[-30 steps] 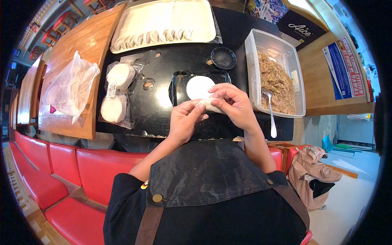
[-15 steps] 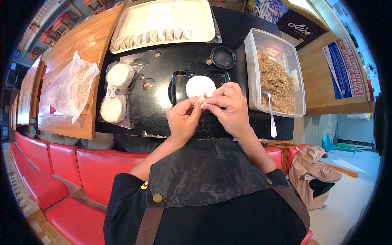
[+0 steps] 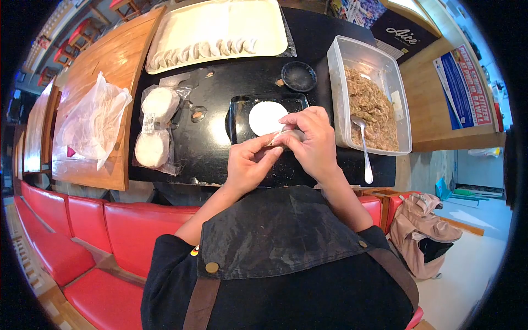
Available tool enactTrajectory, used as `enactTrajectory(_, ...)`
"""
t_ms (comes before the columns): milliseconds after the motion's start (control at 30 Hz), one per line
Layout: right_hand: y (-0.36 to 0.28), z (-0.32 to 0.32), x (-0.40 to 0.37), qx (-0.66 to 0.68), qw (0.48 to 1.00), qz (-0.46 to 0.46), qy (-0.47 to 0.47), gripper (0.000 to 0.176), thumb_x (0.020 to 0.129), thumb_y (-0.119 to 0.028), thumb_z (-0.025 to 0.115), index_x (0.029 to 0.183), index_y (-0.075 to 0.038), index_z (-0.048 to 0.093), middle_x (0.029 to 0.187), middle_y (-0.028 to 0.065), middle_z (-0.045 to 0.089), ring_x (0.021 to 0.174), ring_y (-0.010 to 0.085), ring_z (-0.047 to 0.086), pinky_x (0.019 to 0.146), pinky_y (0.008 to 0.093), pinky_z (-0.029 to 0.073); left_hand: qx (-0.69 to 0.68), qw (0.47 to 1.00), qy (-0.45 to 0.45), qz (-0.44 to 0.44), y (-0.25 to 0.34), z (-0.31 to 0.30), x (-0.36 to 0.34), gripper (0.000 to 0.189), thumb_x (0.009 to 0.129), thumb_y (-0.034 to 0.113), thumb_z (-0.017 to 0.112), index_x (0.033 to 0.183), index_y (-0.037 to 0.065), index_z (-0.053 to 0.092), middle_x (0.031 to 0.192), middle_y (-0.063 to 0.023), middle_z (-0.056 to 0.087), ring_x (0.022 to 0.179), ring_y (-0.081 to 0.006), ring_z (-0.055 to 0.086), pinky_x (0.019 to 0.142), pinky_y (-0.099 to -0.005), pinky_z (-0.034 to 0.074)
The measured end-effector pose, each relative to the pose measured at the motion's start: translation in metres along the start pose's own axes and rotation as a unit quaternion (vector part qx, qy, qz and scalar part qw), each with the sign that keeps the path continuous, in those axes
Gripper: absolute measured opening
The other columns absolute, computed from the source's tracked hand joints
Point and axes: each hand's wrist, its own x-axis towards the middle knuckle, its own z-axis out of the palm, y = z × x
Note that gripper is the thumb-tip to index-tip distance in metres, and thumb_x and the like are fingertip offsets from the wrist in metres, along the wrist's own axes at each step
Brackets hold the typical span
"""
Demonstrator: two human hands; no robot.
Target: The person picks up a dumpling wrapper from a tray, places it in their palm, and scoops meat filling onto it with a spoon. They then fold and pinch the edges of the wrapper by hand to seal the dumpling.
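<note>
A small pale dumpling (image 3: 279, 136) is pinched between my two hands, mostly covered by fingers. My left hand (image 3: 248, 164) grips its left end with thumb and forefinger. On the other side, my right hand (image 3: 312, 142) is closed over its right end and upper edge. Just beyond my fingers, round white dumpling wrappers (image 3: 266, 116) lie on a black tray (image 3: 235, 113). Behind that tray sits a small dark bowl (image 3: 298, 76). To the right, a clear plastic tub (image 3: 339, 93) holds brown minced filling (image 3: 369, 110) with a metal spoon (image 3: 366, 157) leaning in it.
A cream tray (image 3: 220, 25) with a row of several folded dumplings (image 3: 203, 50) stands at the back. Packaged wrappers (image 3: 152, 147) lie left on the black table. A plastic bag (image 3: 93, 124) rests on the wooden table (image 3: 118, 66). Red seats (image 3: 143, 225) run along the near side.
My fingers have shifted along the dumpling's edge, and the right hand's fingertips have spread a little from the left's. More of the pale dough shows between them.
</note>
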Motion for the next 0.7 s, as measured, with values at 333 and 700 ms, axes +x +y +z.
enactTrajectory(333,0.001,-0.011,-0.004,0.124,0.992,0.017,0.016,0.031,0.06,-0.021,0.08,0.081,-0.006,0.063,0.086,0.0066,0.058,0.086,0.0232,0.055,0.077,0.0332,0.043,-0.124,0.991,0.007,-0.041,-0.02,-0.013,0.003,0.022,0.081,0.009,0.067,0.099,-0.003,0.064,0.093,-0.0119,0.066,0.078,-0.0162,0.063,0.068,-0.0275,0.052)
enactTrajectory(700,-0.003,-0.019,-0.006,0.255,0.963,0.066,-0.057,0.015,0.07,-0.009,0.074,0.078,-0.003,0.062,0.093,0.0073,0.055,0.086,0.018,0.055,0.073,0.0272,0.046,-0.214,0.976,0.009,0.029,-0.024,-0.009,0.005,0.019,0.083,0.006,0.062,0.101,0.0,0.062,0.104,-0.0166,0.062,0.083,-0.0179,0.062,0.065,-0.0265,0.052)
